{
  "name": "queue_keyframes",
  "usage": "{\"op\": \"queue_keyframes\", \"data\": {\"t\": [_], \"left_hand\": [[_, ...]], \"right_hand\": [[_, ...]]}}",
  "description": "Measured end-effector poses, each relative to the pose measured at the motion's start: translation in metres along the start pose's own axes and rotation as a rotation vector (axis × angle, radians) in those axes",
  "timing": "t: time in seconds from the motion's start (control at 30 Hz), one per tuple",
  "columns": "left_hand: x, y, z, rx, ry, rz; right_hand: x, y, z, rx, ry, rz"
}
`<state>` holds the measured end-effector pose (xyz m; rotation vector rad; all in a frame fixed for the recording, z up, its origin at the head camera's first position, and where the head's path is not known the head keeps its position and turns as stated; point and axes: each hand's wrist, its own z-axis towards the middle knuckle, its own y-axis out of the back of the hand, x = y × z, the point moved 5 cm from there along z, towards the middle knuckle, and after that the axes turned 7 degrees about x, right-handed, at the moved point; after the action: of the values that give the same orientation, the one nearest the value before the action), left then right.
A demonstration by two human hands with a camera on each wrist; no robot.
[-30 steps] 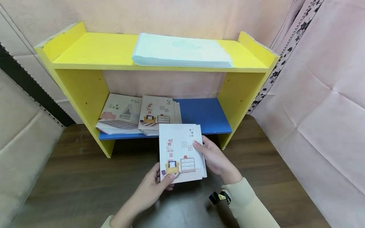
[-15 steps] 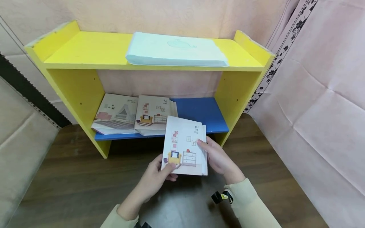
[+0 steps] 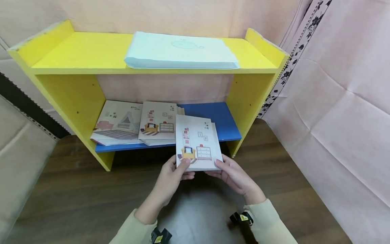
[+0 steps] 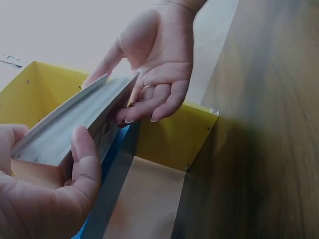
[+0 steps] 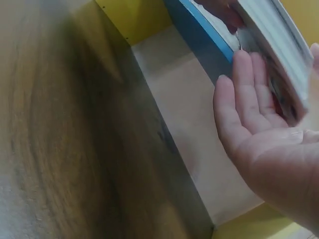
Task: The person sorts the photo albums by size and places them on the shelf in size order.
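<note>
Both hands hold a small stack of white notebooks (image 3: 198,142) with a drawn armchair and drawers on the top cover. It is tilted in front of the lower shelf. My left hand (image 3: 170,179) pinches the lower left corner, thumb on the cover and fingers underneath. At the lower right corner, the thumb of my right hand (image 3: 236,176) lies on the cover edge, its fingers under the stack. The left wrist view shows the stacked page edges (image 4: 65,129) between the hands. Two more piles lie on the shelf: notebooks with a tent drawing (image 3: 118,123) and matching armchair notebooks (image 3: 158,122).
A yellow shelf unit (image 3: 67,51) with a blue lower board (image 3: 210,113) stands ahead on a wood-look surface (image 3: 91,200). A pale blue packet with a whale drawing (image 3: 182,51) lies on its top. Pink cloth (image 3: 344,112) hangs at the right.
The held notebooks have moved up toward the shelf. My right hand has slid from their right side down to the lower right corner. The head view has shifted slightly.
</note>
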<state>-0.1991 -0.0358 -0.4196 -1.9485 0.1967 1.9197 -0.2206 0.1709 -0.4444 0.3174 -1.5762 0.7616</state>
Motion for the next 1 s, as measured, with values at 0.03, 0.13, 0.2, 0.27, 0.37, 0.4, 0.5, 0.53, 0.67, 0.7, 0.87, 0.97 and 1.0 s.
{"op": "queue_keyframes", "data": {"t": [0.03,0.13,0.2,0.27,0.37,0.4,0.5,0.53,0.67,0.7,0.87,0.97,1.0], "left_hand": [[0.001,0.0,0.003,-0.003,0.003,-0.025],[0.002,-0.001,0.011,-0.008,0.008,-0.094],[0.004,-0.001,0.015,-0.007,0.009,-0.119],[0.006,-0.001,0.019,-0.005,0.014,-0.147],[0.008,0.0,0.025,0.004,0.012,-0.161],[0.008,0.0,0.026,0.007,0.009,-0.164],[0.008,0.001,0.031,-0.001,0.007,-0.19],[0.008,0.001,0.033,-0.007,0.006,-0.196],[0.007,0.003,0.04,-0.049,0.014,-0.211],[0.007,0.003,0.042,-0.06,0.018,-0.204],[0.006,0.006,0.052,-0.116,0.044,-0.155],[0.008,0.007,0.058,-0.143,0.069,-0.127],[0.008,0.007,0.06,-0.153,0.079,-0.122]], "right_hand": [[-0.001,-0.001,0.0,0.017,0.02,0.007],[-0.003,-0.002,0.001,0.03,0.06,0.033],[-0.003,-0.003,0.003,0.02,0.084,0.033],[-0.002,-0.002,0.004,-0.015,0.097,0.03],[0.0,0.0,0.007,-0.071,0.109,0.013],[0.0,0.001,0.008,-0.093,0.109,0.013],[0.003,0.004,0.012,-0.145,0.103,0.001],[0.003,0.005,0.014,-0.16,0.1,-0.003],[0.007,0.008,0.022,-0.239,0.077,-0.017],[0.007,0.009,0.024,-0.259,0.071,-0.02],[0.011,0.013,0.033,-0.338,0.055,-0.021],[0.013,0.017,0.038,-0.384,0.056,-0.02],[0.013,0.018,0.039,-0.4,0.055,-0.023]]}}
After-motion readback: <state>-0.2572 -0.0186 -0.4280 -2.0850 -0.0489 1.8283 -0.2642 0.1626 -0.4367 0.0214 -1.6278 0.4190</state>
